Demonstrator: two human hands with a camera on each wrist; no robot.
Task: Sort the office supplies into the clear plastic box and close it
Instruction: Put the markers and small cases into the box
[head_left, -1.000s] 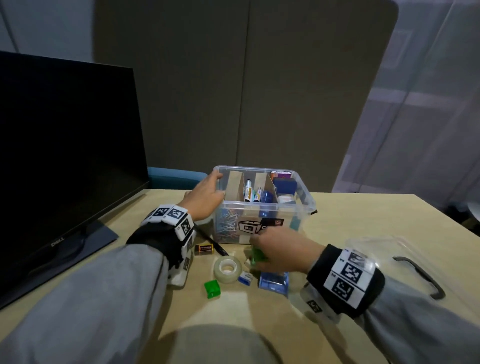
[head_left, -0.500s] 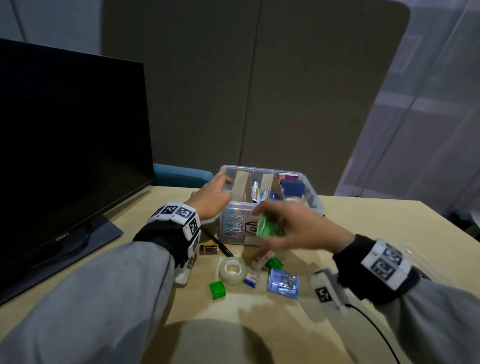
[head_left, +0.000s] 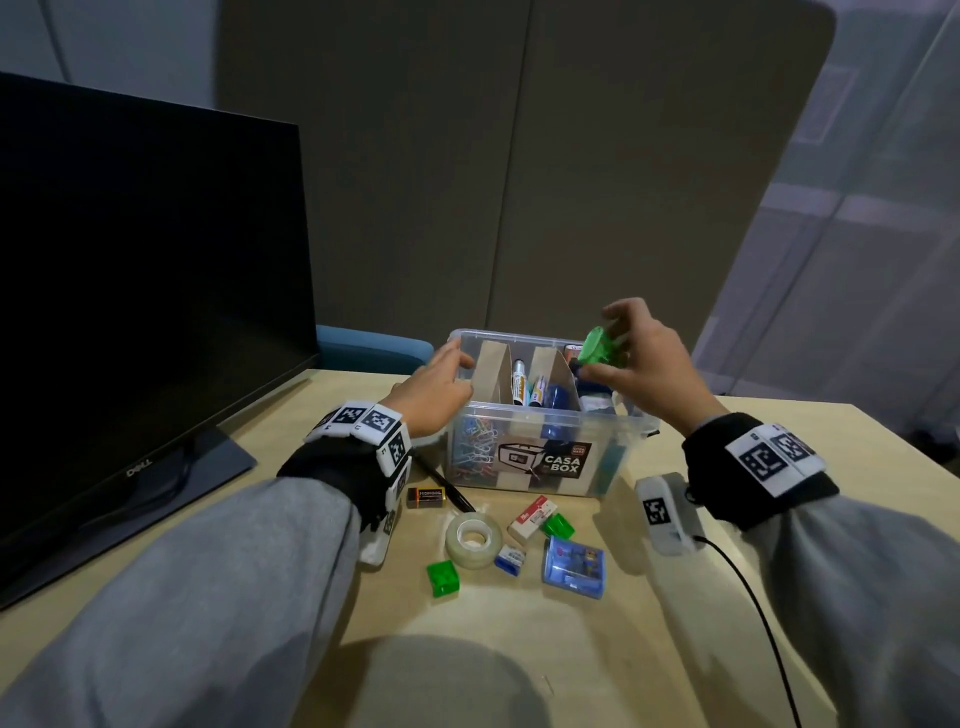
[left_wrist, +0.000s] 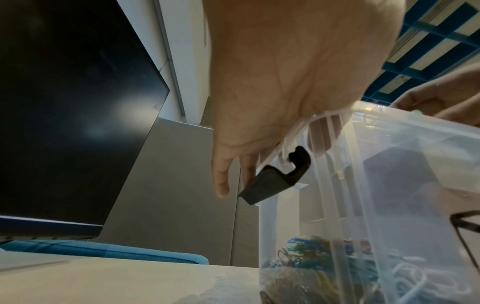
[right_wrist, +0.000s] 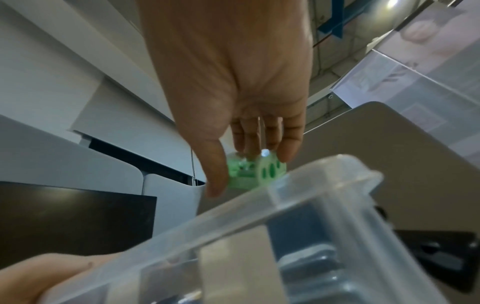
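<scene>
Green item; clear box; blue case; black monitor; grey sleeves; beige table.

Table bears clear box, tape roll (eraser beside).

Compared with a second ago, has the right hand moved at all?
Yes. The right hand, pinching a small green item, has risen from the tabletop in front of the clear box to above its right end.

Dim, warped edges, wrist views perhaps blurred
</scene>
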